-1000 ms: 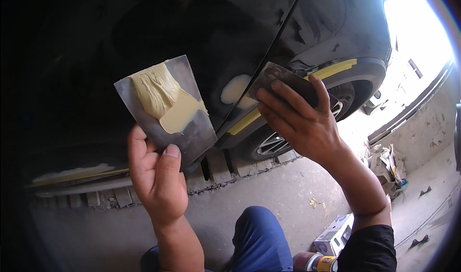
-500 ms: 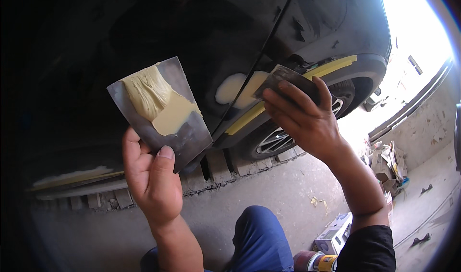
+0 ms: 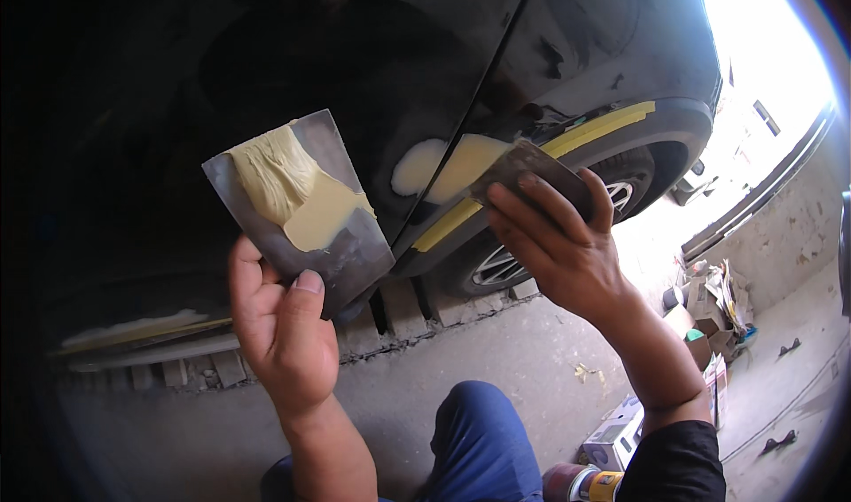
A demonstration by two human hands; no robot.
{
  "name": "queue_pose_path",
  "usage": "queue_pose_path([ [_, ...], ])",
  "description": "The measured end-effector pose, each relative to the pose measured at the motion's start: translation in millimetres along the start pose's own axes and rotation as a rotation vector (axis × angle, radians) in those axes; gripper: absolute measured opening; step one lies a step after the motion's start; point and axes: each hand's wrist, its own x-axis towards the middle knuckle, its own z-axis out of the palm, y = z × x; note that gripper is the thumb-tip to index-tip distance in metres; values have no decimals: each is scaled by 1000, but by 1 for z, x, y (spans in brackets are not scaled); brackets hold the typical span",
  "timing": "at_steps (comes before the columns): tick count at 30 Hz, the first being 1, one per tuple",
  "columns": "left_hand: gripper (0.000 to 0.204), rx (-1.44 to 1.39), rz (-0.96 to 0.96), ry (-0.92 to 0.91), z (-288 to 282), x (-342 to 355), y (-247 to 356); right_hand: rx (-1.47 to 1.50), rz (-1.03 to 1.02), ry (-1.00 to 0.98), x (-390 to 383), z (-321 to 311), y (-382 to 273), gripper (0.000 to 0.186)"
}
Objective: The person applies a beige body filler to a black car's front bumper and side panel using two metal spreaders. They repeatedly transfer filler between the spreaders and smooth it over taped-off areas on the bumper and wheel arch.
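My left hand (image 3: 288,325) is closed on a flat metal plate (image 3: 350,263), tilted up in front of the car and loaded with pale yellow paste (image 3: 292,192). My right hand (image 3: 558,249) grips a dark flat spreader (image 3: 523,165), its left part lying over or beside a cream filler patch (image 3: 470,156) on the black car panel (image 3: 372,77); I cannot tell if it touches. A smaller pale patch (image 3: 417,165) sits left of the panel seam. Yellow masking tape (image 3: 603,125) runs along the wheel arch trim, above the wheel (image 3: 496,272).
Below the car is a concrete floor (image 3: 550,351) beside my blue-clad knee (image 3: 479,431). At lower right are a white box (image 3: 612,431), cans (image 3: 576,484) and scrap cardboard (image 3: 709,298). A concrete wall (image 3: 789,210) and bright opening are at the right.
My right hand and its spreader have moved down and a little right, showing more of the cream patch. The plate in my left hand has shifted slightly left and down.
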Motion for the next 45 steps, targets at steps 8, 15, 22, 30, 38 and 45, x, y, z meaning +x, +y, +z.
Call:
queue_pose_path([
  [8,53,11,-5,11,-2,0,0,-54,-81,49,19,12,-4,42],
  [15,53,16,-11,14,-4,0,-1,-81,-93,14,25,12,-6,43],
  [22,53,-11,-16,11,-2,1,-6,-92,-101,37,20,19,3,37],
  [30,55,-100,-114,65,4,0,-4,-69,-24,-43,-11,20,11,39],
  [38,54,-483,-364,12,13,-11,-7,1319,91,236,4,-41,-54,37],
  [45,56,-605,-328,38,18,-13,-6,1179,25,205,-4,-11,-40,43],
])
